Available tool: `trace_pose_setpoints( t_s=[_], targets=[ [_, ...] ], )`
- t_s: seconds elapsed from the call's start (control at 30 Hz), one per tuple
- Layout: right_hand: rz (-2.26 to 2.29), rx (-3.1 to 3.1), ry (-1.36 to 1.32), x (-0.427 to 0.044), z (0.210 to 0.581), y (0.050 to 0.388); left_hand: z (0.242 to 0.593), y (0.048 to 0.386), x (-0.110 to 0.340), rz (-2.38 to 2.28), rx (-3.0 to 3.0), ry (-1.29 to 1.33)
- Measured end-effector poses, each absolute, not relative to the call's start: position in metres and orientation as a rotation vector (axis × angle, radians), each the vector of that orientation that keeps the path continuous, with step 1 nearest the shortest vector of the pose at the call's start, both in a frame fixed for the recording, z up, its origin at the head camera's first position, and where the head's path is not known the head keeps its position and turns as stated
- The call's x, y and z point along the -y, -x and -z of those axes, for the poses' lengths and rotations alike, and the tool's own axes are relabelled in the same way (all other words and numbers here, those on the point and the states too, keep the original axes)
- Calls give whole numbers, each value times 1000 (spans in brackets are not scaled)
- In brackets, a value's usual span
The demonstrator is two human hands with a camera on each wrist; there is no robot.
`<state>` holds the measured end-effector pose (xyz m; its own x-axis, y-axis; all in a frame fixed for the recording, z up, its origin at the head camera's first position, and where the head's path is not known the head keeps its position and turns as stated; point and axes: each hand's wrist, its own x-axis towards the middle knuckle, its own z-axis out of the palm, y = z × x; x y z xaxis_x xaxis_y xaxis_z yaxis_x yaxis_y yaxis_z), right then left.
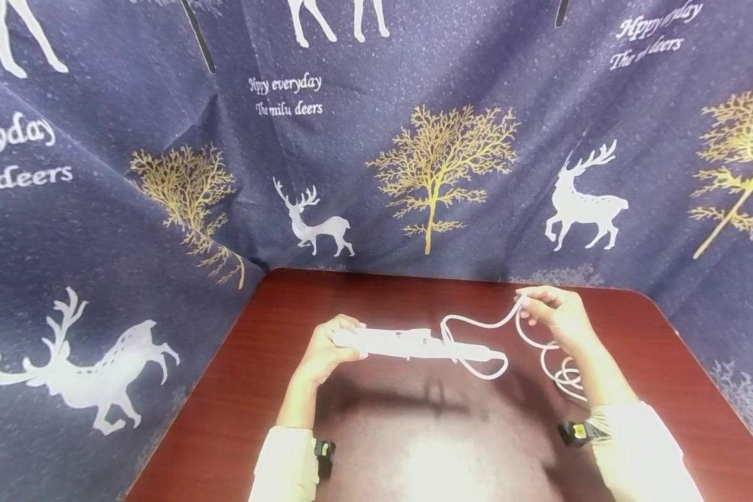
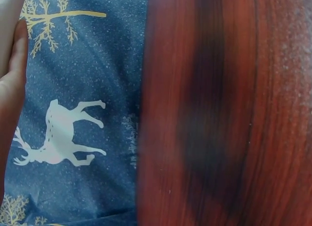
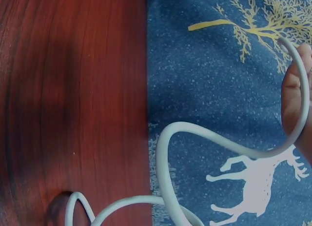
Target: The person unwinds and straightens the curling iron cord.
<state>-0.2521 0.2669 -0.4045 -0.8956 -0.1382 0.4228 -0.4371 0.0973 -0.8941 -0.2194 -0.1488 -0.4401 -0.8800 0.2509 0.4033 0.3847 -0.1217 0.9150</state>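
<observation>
In the head view, your left forearm rises from the bottom of the frame, left of centre, and your left hand [image 1: 323, 352] grips the left end of the white strip [image 1: 385, 342], fingers at its upper edge and thumb below. The strip lies nearly level across the middle of the frame, held above the table [image 1: 219, 418], its shadow falling lower down. Your right forearm slants up from the lower right, and your right hand [image 1: 561, 317] pinches the white cord [image 1: 492, 326] between thumb and fingertips, higher in the frame than the strip. The cord loops around the strip's right end, climbs to your fingers, then hangs in coils beside your right wrist. The table's far edge runs just above your right hand, with patterned cloth [image 1: 364, 146] behind; its side edges lie well apart from both hands, leaving more width at left and right.
</observation>
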Motion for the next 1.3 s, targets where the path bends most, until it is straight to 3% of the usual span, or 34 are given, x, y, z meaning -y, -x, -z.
trace_pose_setpoints(
  t_s=[0.27, 0.7, 0.87, 1.07, 1.3],
  targets=[
    [-2177, 2008, -951, -277, 405, 244, 444, 221, 151, 2163, 1950, 676],
    [-2075, 2087, -1556, -287, 411, 241, 469, 239, 149, 2140, 1891, 506],
    [-2011, 2240, -1610, -289, 416, 239, 481, 247, 150, 2127, 1810, 570],
    [-1943, 2375, -1690, -290, 424, 242, 466, 238, 147, 2150, 1792, 492],
    [-1747, 2590, -1468, -289, 434, 239, 457, 235, 146, 2217, 1783, 426]
  ],
)
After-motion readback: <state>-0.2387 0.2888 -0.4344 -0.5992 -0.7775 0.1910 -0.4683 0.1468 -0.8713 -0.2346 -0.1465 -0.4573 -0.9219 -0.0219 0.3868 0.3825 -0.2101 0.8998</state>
